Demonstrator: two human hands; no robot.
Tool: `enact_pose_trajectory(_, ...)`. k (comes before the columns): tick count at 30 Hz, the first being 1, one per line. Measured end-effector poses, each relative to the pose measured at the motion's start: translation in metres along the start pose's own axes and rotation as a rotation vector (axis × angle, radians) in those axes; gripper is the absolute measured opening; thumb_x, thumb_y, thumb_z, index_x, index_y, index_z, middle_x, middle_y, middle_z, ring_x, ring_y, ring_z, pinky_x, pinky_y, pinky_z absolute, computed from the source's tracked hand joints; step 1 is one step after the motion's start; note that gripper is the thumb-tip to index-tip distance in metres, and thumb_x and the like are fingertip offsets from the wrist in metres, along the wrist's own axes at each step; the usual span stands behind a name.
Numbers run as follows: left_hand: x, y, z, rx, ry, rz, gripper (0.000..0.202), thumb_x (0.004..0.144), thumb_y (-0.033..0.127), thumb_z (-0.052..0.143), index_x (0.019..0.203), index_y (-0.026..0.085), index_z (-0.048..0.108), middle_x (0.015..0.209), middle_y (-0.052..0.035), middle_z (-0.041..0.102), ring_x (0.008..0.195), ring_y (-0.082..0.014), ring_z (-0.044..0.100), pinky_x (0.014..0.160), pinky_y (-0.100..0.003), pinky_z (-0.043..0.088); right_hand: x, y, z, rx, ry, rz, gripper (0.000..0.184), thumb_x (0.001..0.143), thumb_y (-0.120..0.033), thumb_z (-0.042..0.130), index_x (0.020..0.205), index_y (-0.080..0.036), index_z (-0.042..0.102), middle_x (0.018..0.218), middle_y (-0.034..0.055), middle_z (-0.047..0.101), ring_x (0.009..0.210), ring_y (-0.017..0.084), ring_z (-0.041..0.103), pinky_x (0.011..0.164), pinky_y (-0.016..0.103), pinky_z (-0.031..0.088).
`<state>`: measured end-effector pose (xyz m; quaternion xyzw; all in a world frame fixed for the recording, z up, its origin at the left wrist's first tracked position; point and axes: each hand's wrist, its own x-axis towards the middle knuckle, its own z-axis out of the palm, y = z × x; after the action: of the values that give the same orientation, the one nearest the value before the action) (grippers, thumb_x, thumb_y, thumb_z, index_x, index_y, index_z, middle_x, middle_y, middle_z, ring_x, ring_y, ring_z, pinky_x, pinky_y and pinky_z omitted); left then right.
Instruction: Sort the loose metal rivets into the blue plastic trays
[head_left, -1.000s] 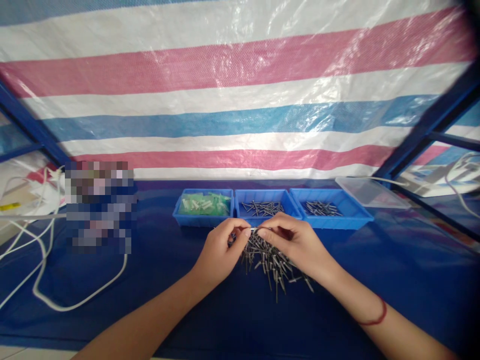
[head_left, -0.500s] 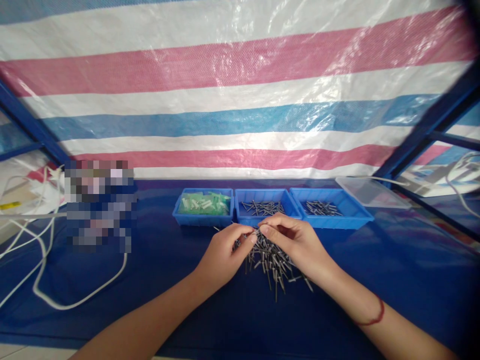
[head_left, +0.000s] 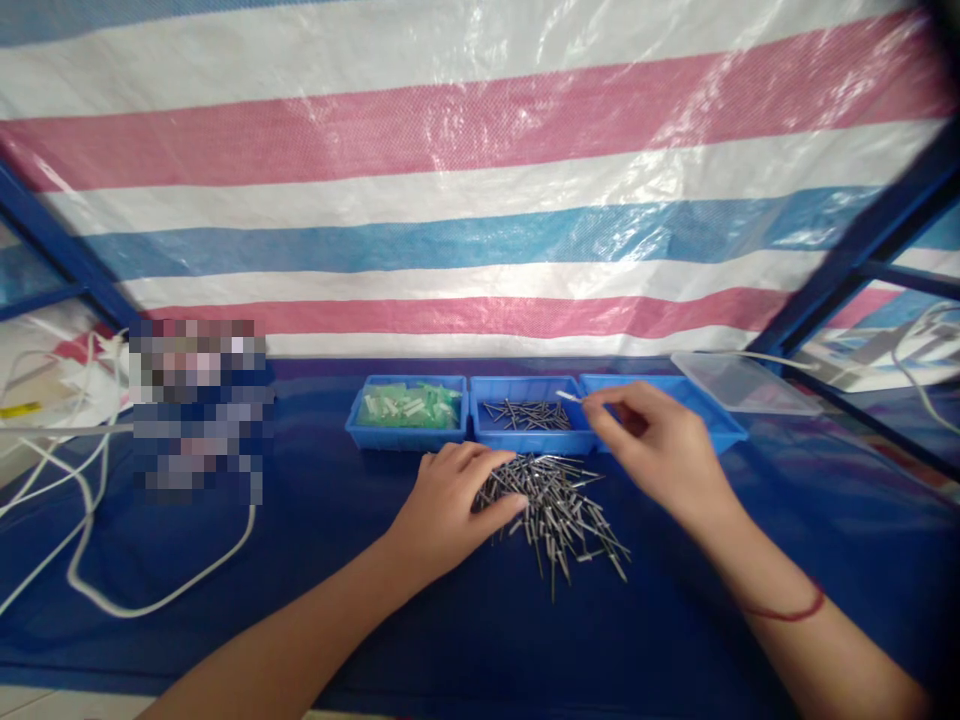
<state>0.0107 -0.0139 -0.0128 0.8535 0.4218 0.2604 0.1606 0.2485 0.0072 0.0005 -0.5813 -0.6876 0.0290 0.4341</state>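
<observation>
A slim metal pin [head_left: 570, 396], grey with a pale end, is pinched between thumb and forefinger of the right hand [head_left: 660, 440]. It is held level above the far right corner of the middle tray [head_left: 525, 441], close to the wall shared with the right tray [head_left: 718, 428]. The left hand [head_left: 450, 500] lies palm down with loosely spread fingers on the near-left edge of the pile of pins [head_left: 555, 510], gripping nothing that can be seen. The pile is a bristling heap of thin, shiny steel shafts, crossed every way, on the smooth dark blue table cover [head_left: 300, 560].

Half a second ago both hands met fingertip to fingertip over the pile. Now the right one has gone out to the trays and the left has dropped onto the heap.

There are three shallow blue plastic trays in a row. The left tray [head_left: 405, 439] holds small pale green translucent pieces, and the other two hold sparse scatters of the same pins. One clear plastic lid [head_left: 739, 385] lies beside the right tray. One red cord [head_left: 787, 610] circles the right wrist. The pins in the pile are too many to count. A white cable [head_left: 150, 598] loops at the left, and behind stands a woven tarp [head_left: 480, 200], glossy, striped pink, white and blue.
</observation>
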Motion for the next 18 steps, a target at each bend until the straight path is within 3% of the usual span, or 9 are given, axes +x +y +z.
enact_pose_trajectory(2,-0.002,0.001,-0.001,0.048,-0.089,0.062,0.033,0.086,0.046,0.058,0.115,0.029,0.061,0.116,-0.0046,0.060,0.105,-0.0244,0.052,0.086,-0.039,0.036,0.008,0.023,-0.012,-0.250,0.102,0.087,0.022,0.082,-0.035,0.053,0.083,-0.020,0.068,0.064,0.0018,0.054,0.058,0.016,0.050,0.056,0.030,0.037)
enact_pose_trajectory(6,-0.003,0.000,0.001,0.101,-0.168,0.119,0.025,0.087,0.042,0.059,0.108,0.032,0.065,0.117,-0.0028,0.060,0.106,-0.0241,0.049,0.083,-0.038,0.034,0.014,0.051,-0.026,-0.478,0.093,0.200,0.028,0.079,-0.038,0.052,0.084,-0.018,0.070,0.071,0.0086,0.061,0.059,0.023,0.054,0.052,0.032,0.034)
enact_pose_trajectory(10,-0.001,-0.001,0.002,0.149,-0.155,0.110,0.016,0.091,0.030,0.055,0.100,0.030,0.067,0.112,-0.0008,0.061,0.100,-0.0211,0.051,0.080,-0.036,0.031,0.011,0.036,-0.023,-0.457,0.089,0.206,0.030,0.082,-0.039,0.051,0.091,-0.018,0.070,0.072,0.0082,0.064,0.062,0.023,0.057,0.054,0.032,0.036)
enact_pose_trajectory(15,0.000,-0.002,0.002,0.186,-0.133,0.086,0.013,0.091,0.030,0.055,0.090,0.024,0.066,0.108,-0.0006,0.062,0.098,-0.0206,0.052,0.079,-0.035,0.032,0.003,0.006,-0.009,-0.279,0.028,-0.011,0.025,0.085,-0.035,0.049,0.084,-0.019,0.068,0.072,0.0049,0.062,0.063,0.020,0.059,0.062,0.031,0.041)
enact_pose_trajectory(18,0.000,-0.003,0.003,0.209,-0.122,0.082,0.015,0.090,0.032,0.056,0.099,0.024,0.064,0.110,-0.0020,0.062,0.099,-0.0216,0.051,0.080,-0.036,0.033,0.000,0.000,-0.004,-0.243,-0.011,-0.092,0.022,0.087,-0.033,0.049,0.087,-0.019,0.067,0.076,0.0053,0.063,0.065,0.020,0.060,0.065,0.031,0.042)
